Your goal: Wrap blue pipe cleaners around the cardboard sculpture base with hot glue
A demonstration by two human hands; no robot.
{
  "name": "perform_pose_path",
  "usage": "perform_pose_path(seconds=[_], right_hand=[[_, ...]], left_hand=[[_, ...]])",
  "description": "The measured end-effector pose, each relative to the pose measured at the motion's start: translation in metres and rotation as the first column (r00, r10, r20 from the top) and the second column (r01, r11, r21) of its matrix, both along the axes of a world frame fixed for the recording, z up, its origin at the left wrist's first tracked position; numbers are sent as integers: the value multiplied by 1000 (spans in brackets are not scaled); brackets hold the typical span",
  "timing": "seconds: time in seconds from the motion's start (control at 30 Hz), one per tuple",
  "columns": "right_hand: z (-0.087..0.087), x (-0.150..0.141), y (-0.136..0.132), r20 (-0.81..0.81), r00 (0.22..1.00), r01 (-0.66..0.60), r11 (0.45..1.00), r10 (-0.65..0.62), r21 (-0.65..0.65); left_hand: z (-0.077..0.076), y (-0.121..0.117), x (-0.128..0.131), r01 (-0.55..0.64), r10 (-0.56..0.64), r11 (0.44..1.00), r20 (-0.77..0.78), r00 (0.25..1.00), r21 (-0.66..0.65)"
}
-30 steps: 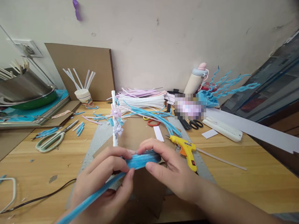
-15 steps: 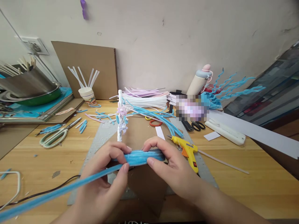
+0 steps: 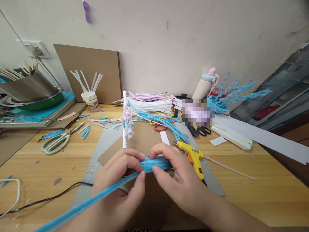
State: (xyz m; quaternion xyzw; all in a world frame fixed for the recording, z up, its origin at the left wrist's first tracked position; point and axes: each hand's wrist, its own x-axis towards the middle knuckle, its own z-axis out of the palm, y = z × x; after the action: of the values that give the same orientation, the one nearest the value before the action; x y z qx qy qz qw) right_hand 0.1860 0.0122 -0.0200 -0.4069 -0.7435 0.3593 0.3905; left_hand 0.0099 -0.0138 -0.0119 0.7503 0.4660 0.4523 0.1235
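Observation:
Both hands hold a piece covered in rows of fuzzy blue pipe cleaners (image 3: 156,163) above the front of the cutting mat (image 3: 84,180). My left hand (image 3: 123,180) pinches its left end between thumb and fingers. From that pinch a long blue pipe cleaner strand (image 3: 96,198) runs down to the lower left, past the picture's edge. Thumb and curled fingers of my right hand (image 3: 178,174) grip the right end. What lies under the blue rows is hidden. Just beyond stands a white wrapped stick with small flowers (image 3: 125,119).
A yellow glue gun (image 3: 194,158) lies right of my right hand. Loose blue pipe cleaners (image 3: 166,124) and white bundles (image 3: 152,105) lie behind. At left are green-handled scissors (image 3: 58,140) and a paper cup (image 3: 90,99). A black cord (image 3: 53,196) crosses the front left.
My left hand has slid right along the blue piece, closer to my right hand. The trailing strand has shifted right with it. My right hand has barely moved.

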Motion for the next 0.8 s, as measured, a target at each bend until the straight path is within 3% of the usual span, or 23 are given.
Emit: perform_pose_path(seconds=[0.1,0.3,0.5,0.63,0.8], right_hand=[[-3,4,3,-21,1000,-12,998,11,-55],[-6,11,13,-93,995,-40,993,30,-112],[-14,13,19,-196,976,-128,981,99,-144],[-30,10,21,-354,928,-199,959,118,-201],[-39,8,22,-408,912,-142,962,35,-234]], left_hand=[[-2,1,-8,44,-44,999,-73,996,-4],[-13,12,-26,-19,42,997,-332,942,71],[-12,14,-29,5,72,980,-378,923,199],[-3,14,-33,17,60,987,-460,886,161],[-2,10,-27,-56,122,988,-496,859,147]])
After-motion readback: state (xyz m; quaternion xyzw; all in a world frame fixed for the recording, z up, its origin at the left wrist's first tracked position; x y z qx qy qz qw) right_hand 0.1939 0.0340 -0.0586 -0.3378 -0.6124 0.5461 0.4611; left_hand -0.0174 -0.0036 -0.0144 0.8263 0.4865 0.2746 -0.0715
